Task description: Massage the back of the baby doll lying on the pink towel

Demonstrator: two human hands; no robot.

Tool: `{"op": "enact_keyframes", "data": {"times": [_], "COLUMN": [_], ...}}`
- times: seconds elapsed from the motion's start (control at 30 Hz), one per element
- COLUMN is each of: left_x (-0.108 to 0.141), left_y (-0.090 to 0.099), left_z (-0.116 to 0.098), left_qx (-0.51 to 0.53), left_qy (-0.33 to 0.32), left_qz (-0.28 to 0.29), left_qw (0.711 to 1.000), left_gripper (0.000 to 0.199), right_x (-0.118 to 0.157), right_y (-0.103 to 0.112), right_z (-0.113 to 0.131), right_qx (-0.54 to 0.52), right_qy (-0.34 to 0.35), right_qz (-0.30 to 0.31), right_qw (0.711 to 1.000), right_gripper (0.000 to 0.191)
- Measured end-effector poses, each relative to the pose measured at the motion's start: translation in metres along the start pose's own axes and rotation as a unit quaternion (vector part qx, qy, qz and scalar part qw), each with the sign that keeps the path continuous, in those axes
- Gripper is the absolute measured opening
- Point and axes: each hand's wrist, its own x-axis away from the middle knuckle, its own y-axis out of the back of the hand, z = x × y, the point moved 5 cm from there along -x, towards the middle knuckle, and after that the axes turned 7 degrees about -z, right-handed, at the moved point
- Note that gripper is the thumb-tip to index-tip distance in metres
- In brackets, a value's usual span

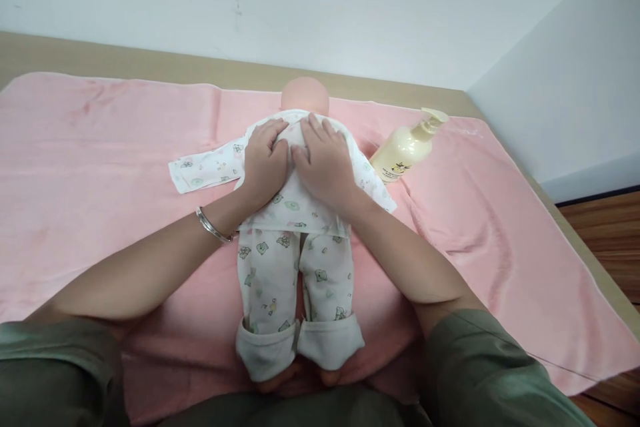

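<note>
Take the doll (299,219), probably light and firm under soft clothes (273,270), by the trunk (296,197), beneath both flat, ungripping hands (266,163) (326,163)

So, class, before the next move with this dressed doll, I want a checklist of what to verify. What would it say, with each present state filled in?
1. Left hand resting on the printed top: ok.
2. Right hand resting on it too, beside the left: ok.
3. Bracelet off: not ok, it is on the left wrist.
4. Pink blanket smooth under the doll: cannot tell, its body hides that part; to the right the blanket is creased.
5. Pump bottle apart from both hands: ok, it is on the blanket to the right of the doll.
6. Pump locked: cannot tell.
</note>
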Motion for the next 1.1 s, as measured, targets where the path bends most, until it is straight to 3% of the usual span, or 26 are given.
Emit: {"op": "enact_keyframes", "data": {"times": [0.1,0.17,0.37,0.47,0.73,0.93,1.1], "left_x": [0.001,0.001,-0.001,0.0,0.003,0.003,0.005], "left_y": [-0.001,-0.002,-0.001,-0.001,-0.004,-0.005,-0.006], "left_z": [-0.003,-0.003,0.003,-0.003,-0.012,-0.01,-0.014], "left_qx": [-0.035,-0.035,0.028,0.011,-0.045,-0.06,-0.102], "left_qy": [-0.047,-0.049,0.048,0.04,-0.052,-0.07,-0.081], "left_qz": [0.008,0.007,0.005,0.014,0.039,0.044,0.051], "left_qw": [0.998,0.998,0.998,0.999,0.997,0.995,0.99], "left_gripper": [0.047,0.047,0.043,0.043,0.046,0.051,0.054], "right_x": [-0.014,-0.008,0.031,0.034,0.004,-0.006,-0.015], "right_y": [0.001,0.002,0.003,0.003,0.003,0.0,0.001], "right_z": [-0.013,-0.01,0.027,0.03,0.003,-0.011,-0.025], "right_qx": [0.001,0.019,0.072,0.062,-0.019,-0.045,-0.025], "right_qy": [-0.02,-0.018,0.029,0.02,-0.04,-0.034,-0.081], "right_qz": [-0.025,-0.04,-0.01,0.01,0.039,0.025,-0.004], "right_qw": [0.999,0.999,0.997,0.998,0.998,0.998,0.996], "right_gripper": [0.064,0.063,0.061,0.063,0.067,0.069,0.071]}}
